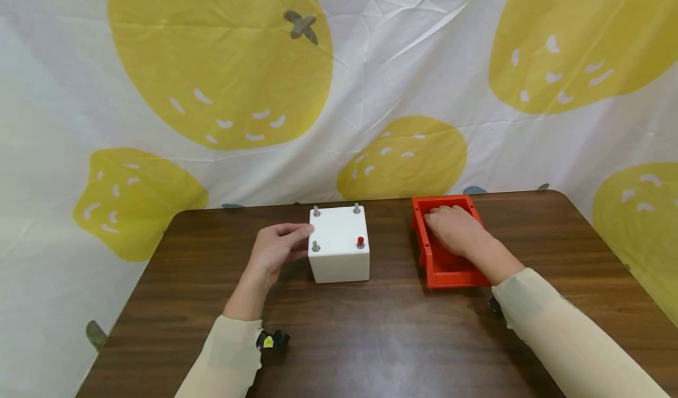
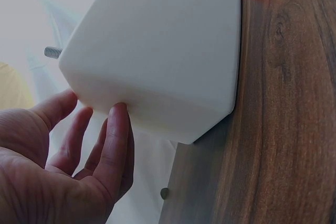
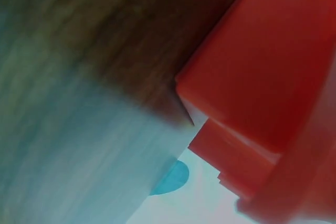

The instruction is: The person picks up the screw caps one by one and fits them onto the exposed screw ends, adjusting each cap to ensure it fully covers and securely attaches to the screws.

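A white block (image 1: 339, 233) stands on the table with threaded metal studs upright near its top corners. Three studs are bare, and the near right one carries a red cap (image 1: 361, 240). My left hand (image 1: 278, 248) rests its thumb and fingertips against the block's left side. In the left wrist view those fingers (image 2: 116, 137) are only slightly bent and do not wrap round the block. My right hand (image 1: 455, 230) reaches down into a red bin (image 1: 458, 278) to the right of the block. Its fingertips are hidden inside, so I cannot tell what they hold.
The brown wooden table (image 1: 365, 339) carries both the block and the bin. Behind its far edge hangs a white cloth (image 1: 392, 62) printed with yellow fruit. Table surface separates block and bin.
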Action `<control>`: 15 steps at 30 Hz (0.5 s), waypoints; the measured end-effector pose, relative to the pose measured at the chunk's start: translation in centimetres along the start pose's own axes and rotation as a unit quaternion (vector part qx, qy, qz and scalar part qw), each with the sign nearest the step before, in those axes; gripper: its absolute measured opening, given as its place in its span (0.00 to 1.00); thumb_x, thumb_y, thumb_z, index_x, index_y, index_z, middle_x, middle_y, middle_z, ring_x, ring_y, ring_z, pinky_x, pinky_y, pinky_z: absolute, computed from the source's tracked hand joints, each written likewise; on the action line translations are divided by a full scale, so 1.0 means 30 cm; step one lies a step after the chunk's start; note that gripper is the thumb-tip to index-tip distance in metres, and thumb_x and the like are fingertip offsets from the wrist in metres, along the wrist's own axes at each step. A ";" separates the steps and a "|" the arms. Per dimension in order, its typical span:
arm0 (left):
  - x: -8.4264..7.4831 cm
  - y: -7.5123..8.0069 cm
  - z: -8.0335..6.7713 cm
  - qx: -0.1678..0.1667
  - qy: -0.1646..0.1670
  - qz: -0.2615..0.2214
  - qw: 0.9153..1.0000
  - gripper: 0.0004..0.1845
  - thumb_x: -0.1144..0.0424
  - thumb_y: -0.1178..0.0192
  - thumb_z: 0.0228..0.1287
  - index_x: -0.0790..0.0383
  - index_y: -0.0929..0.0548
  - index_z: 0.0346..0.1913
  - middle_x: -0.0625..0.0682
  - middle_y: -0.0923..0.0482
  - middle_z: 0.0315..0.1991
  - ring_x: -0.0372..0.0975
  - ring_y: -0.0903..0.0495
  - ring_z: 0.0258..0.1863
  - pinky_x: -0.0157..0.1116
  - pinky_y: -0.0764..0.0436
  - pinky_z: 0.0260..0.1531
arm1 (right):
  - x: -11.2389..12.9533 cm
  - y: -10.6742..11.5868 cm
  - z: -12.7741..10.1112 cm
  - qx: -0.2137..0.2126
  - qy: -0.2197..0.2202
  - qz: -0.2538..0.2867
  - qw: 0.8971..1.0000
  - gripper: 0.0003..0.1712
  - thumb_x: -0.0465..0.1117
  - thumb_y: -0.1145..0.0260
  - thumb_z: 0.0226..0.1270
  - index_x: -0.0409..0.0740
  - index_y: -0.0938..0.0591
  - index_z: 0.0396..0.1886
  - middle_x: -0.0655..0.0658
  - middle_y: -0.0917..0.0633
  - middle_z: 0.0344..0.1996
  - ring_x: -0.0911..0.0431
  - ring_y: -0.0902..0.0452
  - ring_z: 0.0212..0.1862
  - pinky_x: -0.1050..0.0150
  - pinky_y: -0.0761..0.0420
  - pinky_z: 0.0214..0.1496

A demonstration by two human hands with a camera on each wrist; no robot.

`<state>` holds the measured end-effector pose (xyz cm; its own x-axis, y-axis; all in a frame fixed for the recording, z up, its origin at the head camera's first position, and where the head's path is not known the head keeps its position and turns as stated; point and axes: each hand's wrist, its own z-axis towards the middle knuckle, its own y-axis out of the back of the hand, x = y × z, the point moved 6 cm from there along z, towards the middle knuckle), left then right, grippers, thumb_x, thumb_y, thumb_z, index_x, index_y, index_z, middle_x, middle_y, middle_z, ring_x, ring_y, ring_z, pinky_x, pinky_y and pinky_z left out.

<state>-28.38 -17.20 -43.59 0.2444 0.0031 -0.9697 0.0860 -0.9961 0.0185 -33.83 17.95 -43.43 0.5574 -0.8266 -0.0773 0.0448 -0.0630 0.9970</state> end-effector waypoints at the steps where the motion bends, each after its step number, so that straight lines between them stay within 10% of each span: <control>1: 0.000 -0.001 0.000 0.000 0.000 0.000 1.000 0.19 0.61 0.24 0.68 0.69 0.11 0.55 0.61 0.14 0.54 0.45 0.11 0.42 0.41 0.08 0.42 | -0.001 -0.001 0.001 0.000 0.000 0.000 1.000 0.06 0.30 0.34 0.73 0.36 0.13 0.46 0.35 0.11 0.46 0.38 0.17 0.49 0.38 0.17 0.59; 15: 0.000 -0.001 -0.003 -0.002 0.000 0.006 1.000 0.19 0.60 0.24 0.68 0.69 0.11 0.55 0.61 0.14 0.55 0.45 0.12 0.43 0.41 0.08 0.44 | -0.003 0.011 -0.007 -0.002 -0.007 0.022 1.000 0.05 0.30 0.35 0.75 0.40 0.15 0.46 0.39 0.12 0.41 0.41 0.16 0.49 0.39 0.17 0.56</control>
<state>-28.30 -17.18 -43.56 0.2447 -0.0099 -0.9696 0.0863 -0.9958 0.0320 -33.71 18.13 -43.10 0.5468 -0.8366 -0.0323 0.0240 -0.0229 0.9994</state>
